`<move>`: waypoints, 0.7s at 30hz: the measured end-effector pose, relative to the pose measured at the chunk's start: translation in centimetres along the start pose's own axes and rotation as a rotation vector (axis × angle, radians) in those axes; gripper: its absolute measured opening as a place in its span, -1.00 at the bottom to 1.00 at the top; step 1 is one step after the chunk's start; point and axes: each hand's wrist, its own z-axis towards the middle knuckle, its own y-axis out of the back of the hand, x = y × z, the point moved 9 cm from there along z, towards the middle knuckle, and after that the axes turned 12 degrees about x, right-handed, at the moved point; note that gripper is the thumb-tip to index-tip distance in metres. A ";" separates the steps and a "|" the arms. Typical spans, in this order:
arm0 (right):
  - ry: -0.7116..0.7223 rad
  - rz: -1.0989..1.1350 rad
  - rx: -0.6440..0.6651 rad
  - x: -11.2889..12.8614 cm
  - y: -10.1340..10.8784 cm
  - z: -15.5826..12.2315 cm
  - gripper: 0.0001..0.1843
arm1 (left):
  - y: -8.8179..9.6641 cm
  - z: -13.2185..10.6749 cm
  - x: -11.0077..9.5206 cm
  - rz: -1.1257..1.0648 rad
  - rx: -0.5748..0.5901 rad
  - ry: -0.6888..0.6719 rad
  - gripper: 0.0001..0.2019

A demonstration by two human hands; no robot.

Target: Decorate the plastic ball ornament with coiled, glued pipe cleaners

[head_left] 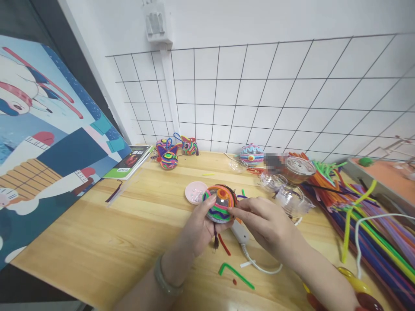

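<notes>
My left hand (202, 224) cradles a clear plastic ball (223, 199) covered with colourful pipe cleaners, thumb on its near left side. Orange, pink, green and purple bands wrap it, an orange coil sits on top, and a dark tassel (216, 242) hangs below. My right hand (264, 216) is at the ball's right edge, its thumb and fingers pinched together against the bands. Whatever may be between those fingertips is hidden. Just behind the ball lies a pink dish (191, 199) of small clear bits. A white glue gun (240, 233) with a cord lies partly under my hands.
Finished pipe-cleaner ornaments (168, 160) stand at the back left, with another decorated ball (252, 154) farther right. Clear plastic shells (293, 199) and bundles of pipe cleaners (366, 233) crowd the right. A bent green piece (238, 276) lies in front. A large illustrated board (61, 142) leans at left.
</notes>
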 end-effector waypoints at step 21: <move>0.045 -0.134 0.088 1.0 -0.3 0.2 -0.64 | -0.1 0.0 0.0 -0.008 0.007 0.003 -0.74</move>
